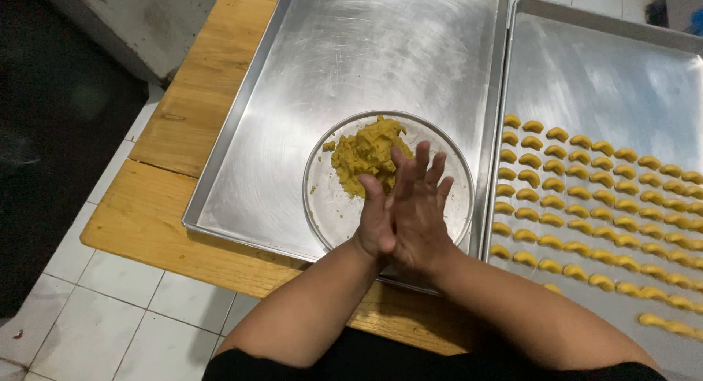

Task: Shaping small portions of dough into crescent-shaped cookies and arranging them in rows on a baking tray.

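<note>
Both hands are pressed palm to palm over the near-right part of the round metal plate [327,205]. The left hand [375,214] lies flat against the right hand [421,209]; fingers [422,161] are extended and slightly spread, not curled. Whether anything is held between the palms cannot be told.

A lump of yellow dough [364,155] sits on the far half of the plate, just beyond the fingertips. The plate rests on the near-right area of a large bare metal tray [293,95].

A second tray [586,73] is right of the plate, touching the first tray's edge. It carries rows of small yellow crescent pieces [578,198].

Both trays lie on a wooden table [161,205], whose bare boards show left of the plate. White floor tiles [110,315] lie nearer than the plate, to its left.
</note>
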